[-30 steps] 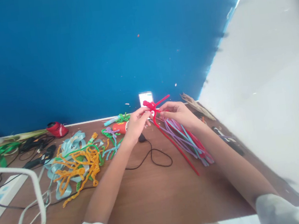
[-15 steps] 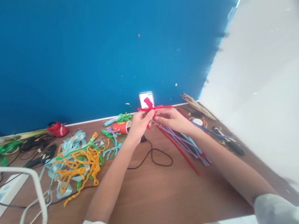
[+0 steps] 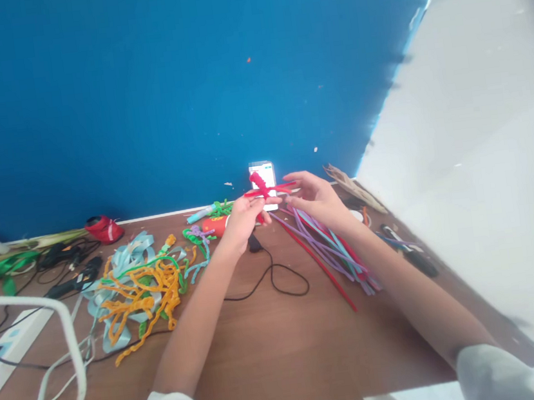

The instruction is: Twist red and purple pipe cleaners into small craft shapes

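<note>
A red pipe cleaner figure (image 3: 258, 181), with a twisted upper part and thin strands sticking out sideways, is pinched in my left hand (image 3: 245, 221). One red end shows below those fingers. My right hand (image 3: 318, 201) is just to the right, its fingers and thumb spread around the tip of the figure's right strand; they do not look closed on it. Behind the figure, a phone (image 3: 268, 175) with a bright screen leans at the wall. Beneath my right hand lies a bundle of purple, blue and red pipe cleaners (image 3: 326, 246).
Orange pipe cleaner pieces (image 3: 149, 289) and pale blue ribbon (image 3: 132, 255) are heaped at left. Nearby are a red cup (image 3: 215, 225), a black cable (image 3: 272, 271), a white power strip (image 3: 15, 351) and a white frame (image 3: 74, 353). Scissors (image 3: 403, 241) lie right; the blue wall (image 3: 186, 93) closes the back.
My right hand has moved away from the left and its fingers have spread. The red figure has tilted and shifted slightly left, still in my left hand.
</note>
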The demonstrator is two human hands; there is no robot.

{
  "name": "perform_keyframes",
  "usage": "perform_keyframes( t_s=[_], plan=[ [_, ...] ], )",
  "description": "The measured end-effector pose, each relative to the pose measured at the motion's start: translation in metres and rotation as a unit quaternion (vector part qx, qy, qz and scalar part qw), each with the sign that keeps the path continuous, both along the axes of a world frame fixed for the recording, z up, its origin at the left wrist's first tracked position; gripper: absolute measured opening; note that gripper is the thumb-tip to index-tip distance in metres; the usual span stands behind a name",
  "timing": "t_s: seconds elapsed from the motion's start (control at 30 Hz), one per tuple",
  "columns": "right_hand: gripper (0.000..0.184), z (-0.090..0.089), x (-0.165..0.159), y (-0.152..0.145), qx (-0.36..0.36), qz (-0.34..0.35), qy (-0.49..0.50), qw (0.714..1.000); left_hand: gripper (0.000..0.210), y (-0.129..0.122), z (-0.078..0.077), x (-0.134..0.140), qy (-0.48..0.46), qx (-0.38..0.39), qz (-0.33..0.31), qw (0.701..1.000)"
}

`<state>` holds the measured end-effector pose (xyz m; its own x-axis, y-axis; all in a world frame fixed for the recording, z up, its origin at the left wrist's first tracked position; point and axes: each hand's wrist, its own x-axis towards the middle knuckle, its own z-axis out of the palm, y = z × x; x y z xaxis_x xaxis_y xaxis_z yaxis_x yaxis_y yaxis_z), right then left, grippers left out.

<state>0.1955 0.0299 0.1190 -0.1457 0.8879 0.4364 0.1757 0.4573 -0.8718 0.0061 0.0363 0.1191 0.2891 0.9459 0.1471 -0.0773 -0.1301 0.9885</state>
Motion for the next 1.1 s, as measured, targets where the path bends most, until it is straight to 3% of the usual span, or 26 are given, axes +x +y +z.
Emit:
perform_keyframes(
  t_s=[0.07,0.27,0.37,0.5,0.63,0.73,0.87,1.0,1.1],
  plan=[
    [0.044,0.0,-0.001,-0.002,0.04,-0.015,-0.029,0.999,0.015,-0.003,0.004,0.002,-0.004,-0.031,0.001,1.0],
    [0.016,-0.003,0.001,0.002,0.115,-0.097,-0.04,0.988,0.024,-0.011,0.011,0.006,-0.014,-0.08,-0.054,0.995],
    [0.014,-0.002,0.003,0.005,0.132,-0.106,-0.034,0.985,0.03,-0.012,0.009,0.004,-0.013,-0.089,-0.092,0.992],
    [0.014,-0.001,0.003,0.005,0.117,-0.085,-0.074,0.987,0.029,-0.012,0.008,0.001,-0.03,-0.11,-0.124,0.986],
    [0.023,-0.001,0.002,0.002,0.082,-0.047,-0.092,0.991,0.025,-0.009,0.007,-0.001,-0.06,-0.121,-0.122,0.983],
    [0.024,-0.001,0.001,0.001,0.094,-0.037,-0.111,0.989,0.025,-0.008,0.006,0.0,-0.058,-0.117,-0.12,0.984],
    [0.016,-0.002,0.001,0.001,0.112,-0.064,-0.111,0.985,0.029,-0.011,0.007,0.001,-0.03,-0.104,-0.134,0.985],
    [0.02,-0.004,0.005,0.004,0.09,-0.111,-0.078,0.987,0.044,-0.013,0.008,-0.003,0.02,-0.085,-0.164,0.982],
    [0.023,-0.003,0.007,0.004,0.075,-0.12,-0.049,0.989,0.044,-0.01,0.005,-0.005,0.041,-0.068,-0.155,0.985]
  ],
)
